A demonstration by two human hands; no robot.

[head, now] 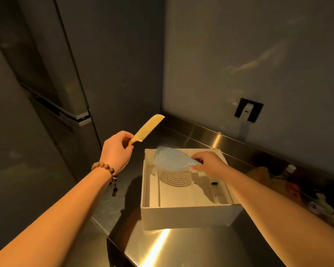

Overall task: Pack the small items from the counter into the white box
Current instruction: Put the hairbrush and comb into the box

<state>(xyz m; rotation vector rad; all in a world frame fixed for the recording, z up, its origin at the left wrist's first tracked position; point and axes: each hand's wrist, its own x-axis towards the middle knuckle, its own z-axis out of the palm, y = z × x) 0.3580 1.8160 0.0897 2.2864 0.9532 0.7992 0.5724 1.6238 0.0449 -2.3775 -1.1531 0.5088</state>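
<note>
A beaded bracelet (106, 170) is worn on the left wrist. A yellow comb (148, 129) is pinched by its handle in the left hand (117, 149), raised left of the white box (185, 214). A pale blue hairbrush (172, 158) is gripped at its handle by the right hand (206, 162) above the open box, which is set on the steel counter (191, 247).

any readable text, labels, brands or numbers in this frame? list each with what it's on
None can be read.
Comb in the left hand: no print visible.
Hairbrush in the right hand: only a molded spiral pattern.
White box: plain walls, no lettering.
Small items at the counter's right edge: any labels are too dark and blurred.
Wall plate: no legible marking.
</note>
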